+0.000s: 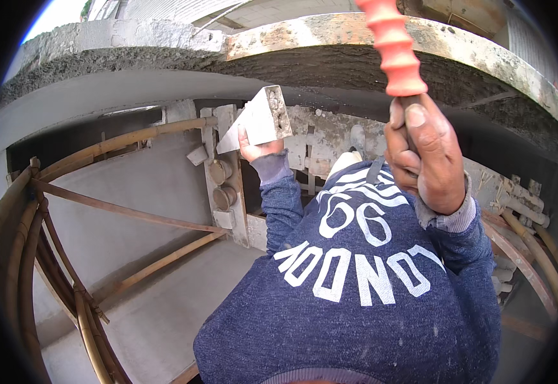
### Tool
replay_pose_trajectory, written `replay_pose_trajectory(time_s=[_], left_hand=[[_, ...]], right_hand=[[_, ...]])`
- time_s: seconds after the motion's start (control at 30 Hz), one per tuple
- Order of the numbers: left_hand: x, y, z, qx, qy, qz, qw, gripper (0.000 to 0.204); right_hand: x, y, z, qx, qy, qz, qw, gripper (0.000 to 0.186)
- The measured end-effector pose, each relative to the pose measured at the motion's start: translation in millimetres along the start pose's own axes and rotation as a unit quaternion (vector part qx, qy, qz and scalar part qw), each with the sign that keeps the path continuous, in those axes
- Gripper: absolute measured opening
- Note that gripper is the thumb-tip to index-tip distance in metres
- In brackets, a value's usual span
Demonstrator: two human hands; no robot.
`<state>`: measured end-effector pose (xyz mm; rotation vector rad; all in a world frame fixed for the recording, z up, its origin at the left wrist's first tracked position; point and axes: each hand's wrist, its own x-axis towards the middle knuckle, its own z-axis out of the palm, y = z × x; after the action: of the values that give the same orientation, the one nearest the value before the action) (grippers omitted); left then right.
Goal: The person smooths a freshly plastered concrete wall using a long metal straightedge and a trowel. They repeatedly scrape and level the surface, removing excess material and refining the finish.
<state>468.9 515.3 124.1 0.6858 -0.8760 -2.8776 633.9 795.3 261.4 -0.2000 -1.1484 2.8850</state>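
Observation:
My left hand (263, 150) is closed round the lower edge of a white wedge-shaped piece (257, 121) with flat, smooth sides. Its narrow end face is rough and grey, like mortar. Raised on the other side, my right hand (427, 148) grips the dark shaft of a tool just below its red ridged handle (396, 51). That handle points up past the picture's top edge, and the tool's other end is hidden in my fist. The two hands are apart, both in front of my dark blue sweatshirt (368, 320).
A rough concrete ledge (119, 38) meets a wooden plank (311, 32) across the far side. Bamboo poles (125, 131) stand at the left, and more poles (535, 246) lie at the right. Beside my left hand is a plank with round wooden ends (223, 198). A grey surface lies below.

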Motion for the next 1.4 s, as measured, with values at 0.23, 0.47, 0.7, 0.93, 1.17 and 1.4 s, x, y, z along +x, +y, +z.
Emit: replay_pose_trajectory(time_s=[0.23, 0.47, 0.7, 0.93, 1.17, 1.4], left_hand=[[13, -7, -9, -0.009, -0.07, -0.027, 0.997, 0.052], [10, -6, -15, -0.037, -0.069, -0.021, 0.997, 0.055], [7, -12, -10, -0.007, -0.055, -0.025, 0.998, 0.06], [9, -12, -13, -0.053, -0.041, -0.028, 0.997, 0.05], [10, -17, -18, -0.003, -0.016, -0.03, 0.999, 0.051], [12, -25, -14, -0.044, -0.058, -0.042, 0.996, 0.053]], right_hand=[[-8, 55, 10, -0.106, -0.045, 0.083, 0.99, 0.029], [-5, -15, 4, 0.042, -0.001, -0.045, 0.998, 0.03], [-11, 46, 2, -0.108, -0.126, 0.219, 0.961, 0.026], [-13, -6, 27, 0.005, 0.048, -0.153, 0.987, 0.029], [-19, 28, 7, -0.034, -0.065, 0.233, 0.97, 0.027], [-22, 7, 6, 0.088, 0.078, -0.149, 0.982, 0.026]])
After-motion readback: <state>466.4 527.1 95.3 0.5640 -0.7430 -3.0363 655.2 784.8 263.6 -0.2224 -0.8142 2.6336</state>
